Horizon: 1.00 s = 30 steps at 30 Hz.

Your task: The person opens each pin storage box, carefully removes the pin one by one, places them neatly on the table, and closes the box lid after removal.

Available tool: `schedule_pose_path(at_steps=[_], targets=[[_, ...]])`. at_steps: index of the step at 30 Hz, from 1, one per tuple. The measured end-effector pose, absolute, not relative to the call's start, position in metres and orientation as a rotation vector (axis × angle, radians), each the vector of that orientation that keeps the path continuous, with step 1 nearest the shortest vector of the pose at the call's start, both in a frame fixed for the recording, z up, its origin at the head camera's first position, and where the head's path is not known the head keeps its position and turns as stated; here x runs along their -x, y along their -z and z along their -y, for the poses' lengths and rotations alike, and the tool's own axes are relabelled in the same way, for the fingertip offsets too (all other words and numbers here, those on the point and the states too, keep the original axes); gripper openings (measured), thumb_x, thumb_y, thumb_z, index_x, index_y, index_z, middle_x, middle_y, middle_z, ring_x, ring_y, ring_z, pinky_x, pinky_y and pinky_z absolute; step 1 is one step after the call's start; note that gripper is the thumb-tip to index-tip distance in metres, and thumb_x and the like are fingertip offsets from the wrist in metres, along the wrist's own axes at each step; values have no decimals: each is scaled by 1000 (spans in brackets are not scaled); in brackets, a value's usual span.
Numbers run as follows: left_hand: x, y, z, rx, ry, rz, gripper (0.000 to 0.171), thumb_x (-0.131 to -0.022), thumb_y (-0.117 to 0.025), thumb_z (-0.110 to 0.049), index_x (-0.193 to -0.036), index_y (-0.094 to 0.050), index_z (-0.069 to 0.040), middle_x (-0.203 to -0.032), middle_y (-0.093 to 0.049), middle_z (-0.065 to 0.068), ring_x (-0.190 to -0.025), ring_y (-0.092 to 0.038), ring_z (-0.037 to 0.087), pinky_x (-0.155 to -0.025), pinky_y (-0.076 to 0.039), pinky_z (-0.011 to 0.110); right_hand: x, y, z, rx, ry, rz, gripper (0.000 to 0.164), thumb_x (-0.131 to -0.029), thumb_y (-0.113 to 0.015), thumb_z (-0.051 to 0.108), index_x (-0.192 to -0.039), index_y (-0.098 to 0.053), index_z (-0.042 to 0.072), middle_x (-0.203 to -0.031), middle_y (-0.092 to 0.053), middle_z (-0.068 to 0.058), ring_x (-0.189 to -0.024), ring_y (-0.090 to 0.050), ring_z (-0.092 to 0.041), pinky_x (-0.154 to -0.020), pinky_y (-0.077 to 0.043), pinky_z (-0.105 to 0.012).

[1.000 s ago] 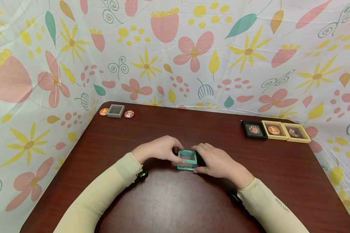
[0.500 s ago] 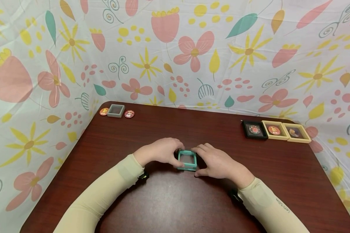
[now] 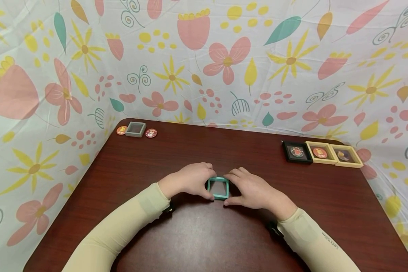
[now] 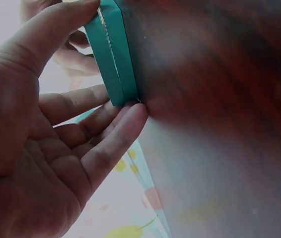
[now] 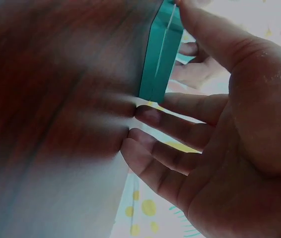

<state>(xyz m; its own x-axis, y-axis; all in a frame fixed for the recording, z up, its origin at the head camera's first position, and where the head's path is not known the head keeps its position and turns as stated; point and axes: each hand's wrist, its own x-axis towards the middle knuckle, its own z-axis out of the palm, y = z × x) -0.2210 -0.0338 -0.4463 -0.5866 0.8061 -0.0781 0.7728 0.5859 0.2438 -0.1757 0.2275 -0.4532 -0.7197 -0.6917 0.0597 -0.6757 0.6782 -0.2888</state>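
Note:
A small teal square display frame (image 3: 218, 197) with a clear middle lies on the table in front of me. Its two halves sit flush, with a thin seam along the side of the teal frame (image 4: 111, 54) in the left wrist view. My left hand (image 3: 194, 180) grips its left side, thumb at the near corner and fingers at the far one. From the other side, my right hand (image 3: 253, 189) holds the right corners between thumb and index finger. Its other fingertips (image 5: 135, 148) rest on the tabletop in the right wrist view.
At the far left stand a grey frame (image 3: 136, 133), an orange round badge (image 3: 121, 130) and a red-and-white badge (image 3: 151, 133). Far right, a black frame (image 3: 297, 158) and two cream frames (image 3: 321, 161) hold round pieces on the brown table (image 3: 197, 234). Patterned cloth hangs behind.
The upper half of the teal frame, tilted and offset before, has come down level onto the lower half. My left hand has moved slightly toward me; my right hand has barely moved.

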Motion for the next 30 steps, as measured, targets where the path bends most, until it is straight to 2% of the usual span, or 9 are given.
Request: schedule_pose_path(at_steps=[4, 11, 22, 26, 30], targets=[[218, 447, 33, -1324, -240, -2657, 55, -82, -96, -55, -116, -79, -15, -97, -59, -7, -89, -57, 13, -77, -51, 30, 175, 455, -227, 1169, 440, -2846, 76, -90, -92, 52, -144, -69, 4, -136, -67, -5, -122, -60, -24, -98, -59, -46], [213, 447, 31, -1293, -221, -2680, 53, -81, -96, -53, -112, -77, -14, -95, -55, -6, -88, -55, 14, -74, -50, 31, 175, 456, -224, 1186, 418, -2876, 72, -89, -94, 48, -140, -71, 4, -133, -68, -6, -120, -61, -26, -97, -59, -45], [211, 446, 30, -1304, -170, -2706, 52, -81, -96, -53, -110, -76, -14, -95, -54, -5, -91, -56, 16, -76, -51, 31, 182, 450, -234, 1129, 473, -2812, 79, -92, -89, 59, -148, -67, 8, -139, -67, -3, -126, -63, -23, -102, -58, -48], [212, 447, 29, -1298, -156, -2718, 52, -80, -95, -54, -108, -75, -15, -96, -55, -5, -94, -58, 18, -78, -53, 32, 191, 444, -247, 1066, 511, -2854, 77, -95, -87, 56, -150, -67, 6, -141, -66, -7, -129, -65, -27, -105, -57, -52], [211, 447, 29, -1292, -142, -2720, 53, -80, -95, -54, -110, -75, -15, -98, -56, -5, -97, -59, 18, -81, -54, 33, 203, 440, -269, 926, 508, -2975, 73, -98, -85, 51, -151, -66, 4, -145, -64, -16, -135, -61, -36, -109, -53, -59]])
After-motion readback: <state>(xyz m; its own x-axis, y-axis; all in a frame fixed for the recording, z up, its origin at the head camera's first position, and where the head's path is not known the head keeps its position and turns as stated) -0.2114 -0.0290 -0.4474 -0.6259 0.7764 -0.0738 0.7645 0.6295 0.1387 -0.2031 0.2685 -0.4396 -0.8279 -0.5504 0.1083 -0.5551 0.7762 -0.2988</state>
